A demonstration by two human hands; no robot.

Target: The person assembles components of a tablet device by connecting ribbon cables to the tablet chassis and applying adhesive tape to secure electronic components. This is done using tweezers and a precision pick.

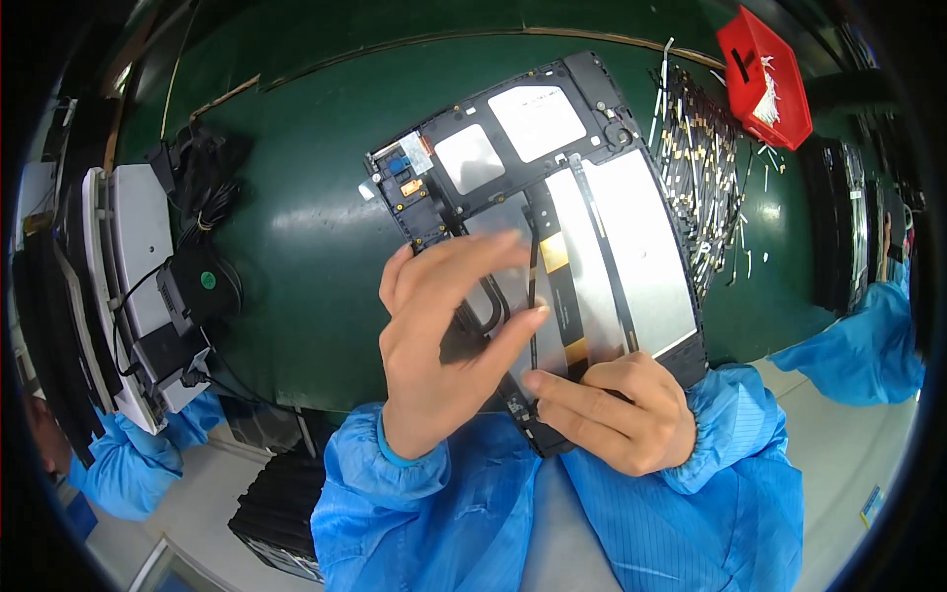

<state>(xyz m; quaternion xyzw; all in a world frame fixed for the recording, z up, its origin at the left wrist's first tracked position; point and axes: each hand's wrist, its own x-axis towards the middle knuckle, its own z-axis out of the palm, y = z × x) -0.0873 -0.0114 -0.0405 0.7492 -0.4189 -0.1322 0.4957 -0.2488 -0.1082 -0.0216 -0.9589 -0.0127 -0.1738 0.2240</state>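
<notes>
A black tablet-like device frame [582,138] with silver panels lies tilted on the green bench in front of me. Along its middle runs a thin black flat flex cable [534,259]. My right hand [631,419] is closed at the frame's near part, its fingertips pinching the lower end of this cable. My left hand [434,340] arches over the frame's left side, thumb and index finger apart. The thumb tip is at the cable and the index fingertip, slightly blurred, is beside it higher up. A wider black and gold flex strip [562,296] lies just to the right.
Many loose flex cables [700,168] are heaped at the right, beside a red bin [789,109] with white pieces inside. Black adapters with cords [197,286] and a white device [138,217] sit at the left. Blue-sleeved people [858,345] are at both sides.
</notes>
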